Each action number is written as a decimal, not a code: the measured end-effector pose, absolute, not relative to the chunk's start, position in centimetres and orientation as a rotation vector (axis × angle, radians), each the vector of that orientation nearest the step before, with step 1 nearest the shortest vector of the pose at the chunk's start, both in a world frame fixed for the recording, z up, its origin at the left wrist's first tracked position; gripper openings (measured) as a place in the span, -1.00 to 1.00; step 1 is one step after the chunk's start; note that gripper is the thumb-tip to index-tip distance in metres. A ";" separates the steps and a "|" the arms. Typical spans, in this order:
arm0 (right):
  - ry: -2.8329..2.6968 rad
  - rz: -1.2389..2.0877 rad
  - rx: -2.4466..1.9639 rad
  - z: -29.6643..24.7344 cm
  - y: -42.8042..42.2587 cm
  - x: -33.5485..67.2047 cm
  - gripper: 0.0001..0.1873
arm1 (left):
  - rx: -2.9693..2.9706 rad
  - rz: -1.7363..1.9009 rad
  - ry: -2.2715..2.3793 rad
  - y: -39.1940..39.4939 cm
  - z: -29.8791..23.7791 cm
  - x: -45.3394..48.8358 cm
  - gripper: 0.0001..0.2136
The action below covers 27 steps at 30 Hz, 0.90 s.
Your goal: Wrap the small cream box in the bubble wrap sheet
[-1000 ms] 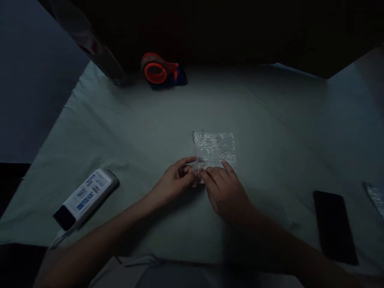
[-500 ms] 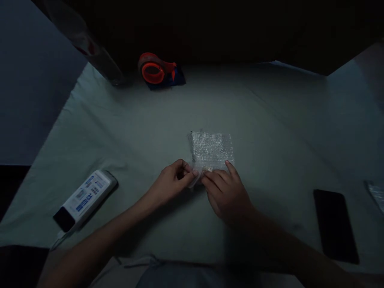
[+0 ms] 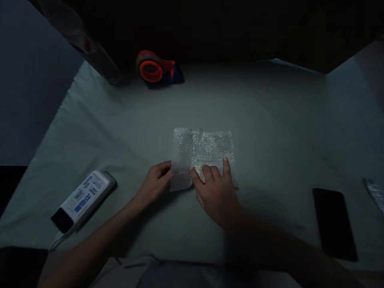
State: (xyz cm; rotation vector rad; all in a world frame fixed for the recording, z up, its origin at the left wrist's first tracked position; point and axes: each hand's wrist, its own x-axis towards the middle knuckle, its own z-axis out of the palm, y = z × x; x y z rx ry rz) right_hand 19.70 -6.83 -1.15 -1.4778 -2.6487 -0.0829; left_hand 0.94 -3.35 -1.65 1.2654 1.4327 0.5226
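Observation:
A small sheet of clear bubble wrap (image 3: 201,149) lies on the pale cloth-covered table (image 3: 258,116), partly unfolded toward the left. My left hand (image 3: 155,187) pinches the sheet's near left flap, fingers curled on its edge. My right hand (image 3: 214,190) rests on the sheet's near right part, fingers laid flat and pressing it down. The scene is dim.
A red tape dispenser (image 3: 153,71) sits at the table's far side. A white power bank (image 3: 82,198) with a cable lies near left. A black phone (image 3: 334,222) lies near right. A shiny wrapped item (image 3: 376,194) shows at the right edge.
My left hand has pulled a flap of the bubble wrap out to the left, so the sheet is now wider. My right hand stays pressed on it.

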 end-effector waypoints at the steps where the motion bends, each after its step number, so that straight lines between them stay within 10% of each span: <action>1: -2.660 -0.078 -1.500 -1.1 -6.7 19.5 -0.62 | 1.222 0.540 1.406 -3.5 -1.8 0.8 -0.82; 27: -2.758 0.004 -1.506 -0.1 -5.2 18.4 -0.73 | 1.193 0.521 1.309 -2.4 -1.3 3.1 -0.71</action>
